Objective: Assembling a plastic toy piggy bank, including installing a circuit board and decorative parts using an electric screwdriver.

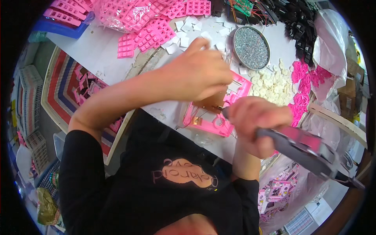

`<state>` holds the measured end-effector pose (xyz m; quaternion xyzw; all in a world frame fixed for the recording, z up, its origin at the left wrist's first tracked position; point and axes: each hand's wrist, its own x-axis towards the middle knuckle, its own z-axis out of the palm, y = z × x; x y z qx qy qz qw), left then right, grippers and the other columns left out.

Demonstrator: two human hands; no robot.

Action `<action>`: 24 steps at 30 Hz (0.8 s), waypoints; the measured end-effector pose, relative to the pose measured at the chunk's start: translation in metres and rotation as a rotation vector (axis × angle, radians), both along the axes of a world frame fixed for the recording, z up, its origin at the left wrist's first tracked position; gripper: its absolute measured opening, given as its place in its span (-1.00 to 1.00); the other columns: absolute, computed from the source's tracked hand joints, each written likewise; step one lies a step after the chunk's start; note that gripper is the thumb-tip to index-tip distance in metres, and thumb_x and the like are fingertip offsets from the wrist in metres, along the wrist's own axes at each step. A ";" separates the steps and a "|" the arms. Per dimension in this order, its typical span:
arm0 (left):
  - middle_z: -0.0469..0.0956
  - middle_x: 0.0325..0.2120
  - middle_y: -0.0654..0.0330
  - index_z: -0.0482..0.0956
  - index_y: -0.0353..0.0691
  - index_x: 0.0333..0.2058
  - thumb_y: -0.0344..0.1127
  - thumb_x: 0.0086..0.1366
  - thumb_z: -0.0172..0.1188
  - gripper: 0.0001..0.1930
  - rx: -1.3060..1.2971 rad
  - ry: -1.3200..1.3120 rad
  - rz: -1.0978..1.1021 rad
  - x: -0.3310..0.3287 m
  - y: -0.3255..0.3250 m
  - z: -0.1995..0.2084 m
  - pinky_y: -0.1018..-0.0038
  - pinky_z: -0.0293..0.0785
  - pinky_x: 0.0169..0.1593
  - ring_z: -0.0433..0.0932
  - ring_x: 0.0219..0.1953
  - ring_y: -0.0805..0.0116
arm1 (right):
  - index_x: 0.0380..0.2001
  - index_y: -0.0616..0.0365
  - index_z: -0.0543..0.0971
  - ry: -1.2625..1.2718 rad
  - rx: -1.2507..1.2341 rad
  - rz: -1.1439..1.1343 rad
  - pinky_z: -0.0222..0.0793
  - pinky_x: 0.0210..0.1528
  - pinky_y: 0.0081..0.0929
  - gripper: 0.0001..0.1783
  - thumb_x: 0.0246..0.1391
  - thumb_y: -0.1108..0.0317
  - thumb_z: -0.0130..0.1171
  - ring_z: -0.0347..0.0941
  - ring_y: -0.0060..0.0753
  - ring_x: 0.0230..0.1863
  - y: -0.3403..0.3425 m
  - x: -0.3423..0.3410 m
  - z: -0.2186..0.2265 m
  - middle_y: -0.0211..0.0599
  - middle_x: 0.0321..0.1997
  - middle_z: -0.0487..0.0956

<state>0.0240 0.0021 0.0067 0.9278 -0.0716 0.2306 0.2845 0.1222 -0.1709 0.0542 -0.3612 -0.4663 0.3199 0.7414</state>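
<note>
A pink plastic housing [217, 128] lies on the white worktable in front of me, with a brown flat board [207, 103] and thin wires in it. My right hand [256, 117] is wrapped round a grey and red electric screwdriver [303, 147]. The tool's tip points left, down at the brown board, and whether it touches is hard to make out. Over the far left part of the housing, my left hand [201, 72] is curled and somewhat blurred. Its fingertips are hidden, so what it holds cannot be seen.
Beyond the housing stands a round metal tin [269, 53] of small silver screws. White discs [272, 88] and pink loops [300, 80] lie right of it. Pink keypads [150, 37], white squares [186, 27] and black parts [301, 27] cover the far side. A striped bin [55, 82] stands left.
</note>
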 end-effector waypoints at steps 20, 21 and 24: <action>0.52 -0.43 0.30 0.57 -0.09 -0.41 -0.06 0.05 0.48 -0.68 -0.106 0.260 0.288 -0.092 -0.047 -0.010 0.22 0.21 -0.06 0.49 -0.30 0.27 | -0.16 0.10 0.34 -0.092 -0.067 -0.084 0.34 -0.43 -0.34 -0.73 0.29 0.20 0.14 0.26 -0.47 -0.63 0.035 -0.006 -0.005 -0.48 -0.67 0.29; 0.51 -0.44 0.30 0.56 -0.09 -0.43 -0.04 0.04 0.48 -0.67 -0.082 0.345 0.266 -0.103 -0.055 -0.014 0.22 0.21 -0.06 0.49 -0.30 0.26 | -0.16 0.10 0.34 -0.093 -0.068 -0.077 0.35 -0.43 -0.34 -0.74 0.29 0.21 0.14 0.27 -0.47 -0.63 0.038 -0.004 -0.009 -0.47 -0.66 0.30; 0.49 -0.50 0.26 0.56 -0.10 -0.48 -0.16 0.03 0.46 -0.75 -0.107 0.434 0.187 -0.122 -0.067 -0.026 0.23 0.23 -0.10 0.50 -0.33 0.22 | -0.18 0.15 0.34 -0.092 -0.062 -0.058 0.36 -0.43 -0.38 -0.76 0.24 0.32 0.17 0.32 -0.47 -0.58 0.041 -0.002 -0.018 -0.39 -0.60 0.38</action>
